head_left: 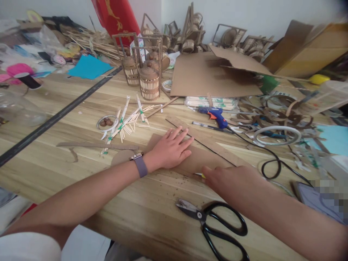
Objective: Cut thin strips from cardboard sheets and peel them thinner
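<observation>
My left hand (171,148) lies flat with fingers stretched out, pressing a brown cardboard piece (199,161) onto the wooden table (81,170). A watch with a grey strap sits on that wrist. My right hand (227,177) is closed around a thin tool with a small yellow tip (203,175), at the cardboard's near edge. I cannot name the tool. Black-handled scissors (217,226) lie just in front of my right forearm.
A blue glue gun (216,116) with a black cord lies behind the cardboard. Loose wooden sticks (127,121), tape rolls (277,135), a long black ruler (54,119), stick-built lanterns (148,81) and a big cardboard sheet (209,74) crowd the table's far half.
</observation>
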A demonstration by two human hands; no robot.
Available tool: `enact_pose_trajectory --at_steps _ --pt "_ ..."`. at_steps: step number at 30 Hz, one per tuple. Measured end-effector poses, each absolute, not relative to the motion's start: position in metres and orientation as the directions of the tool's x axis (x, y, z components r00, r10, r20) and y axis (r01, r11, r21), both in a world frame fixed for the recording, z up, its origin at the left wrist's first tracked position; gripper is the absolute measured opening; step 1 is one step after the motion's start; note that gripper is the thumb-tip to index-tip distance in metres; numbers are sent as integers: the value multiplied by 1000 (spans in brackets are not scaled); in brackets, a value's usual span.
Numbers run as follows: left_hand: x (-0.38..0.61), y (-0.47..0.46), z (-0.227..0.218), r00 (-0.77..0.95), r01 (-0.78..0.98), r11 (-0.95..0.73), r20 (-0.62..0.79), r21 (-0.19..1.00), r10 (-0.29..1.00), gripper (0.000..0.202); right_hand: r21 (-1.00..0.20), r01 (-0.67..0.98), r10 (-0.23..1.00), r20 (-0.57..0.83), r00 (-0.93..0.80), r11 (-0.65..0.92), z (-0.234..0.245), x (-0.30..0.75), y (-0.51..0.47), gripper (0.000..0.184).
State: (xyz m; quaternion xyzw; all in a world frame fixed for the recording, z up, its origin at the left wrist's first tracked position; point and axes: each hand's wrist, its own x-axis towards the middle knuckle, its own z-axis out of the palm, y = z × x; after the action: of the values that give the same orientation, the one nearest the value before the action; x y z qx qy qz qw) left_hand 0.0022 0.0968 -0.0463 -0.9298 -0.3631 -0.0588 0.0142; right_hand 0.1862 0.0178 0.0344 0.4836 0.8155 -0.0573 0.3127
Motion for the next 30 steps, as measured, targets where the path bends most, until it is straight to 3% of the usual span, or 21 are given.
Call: enact_pose_trajectory --at_steps 8,13,18,25,30 --pt "1 97 -44 727 677 -734 99 63 679 49 207 818 750 -562 -350 537 29 195 15 40" --pt "1 97 -45 725 676 -733 112 73 679 48 131 869 802 -469 -370 477 25 208 11 31" --pt "1 97 -47 732 666 -743 134 65 668 47 230 845 778 -555 -294 483 31 209 7 32" --pt "8 102 -43 694 702 -711 181 41 696 52 235 838 812 -472 -344 492 34 199 13 18" --pt "17 109 -44 677 727 -686 131 40 725 57 249 839 828 -441 -346 483 36 186 27 16"
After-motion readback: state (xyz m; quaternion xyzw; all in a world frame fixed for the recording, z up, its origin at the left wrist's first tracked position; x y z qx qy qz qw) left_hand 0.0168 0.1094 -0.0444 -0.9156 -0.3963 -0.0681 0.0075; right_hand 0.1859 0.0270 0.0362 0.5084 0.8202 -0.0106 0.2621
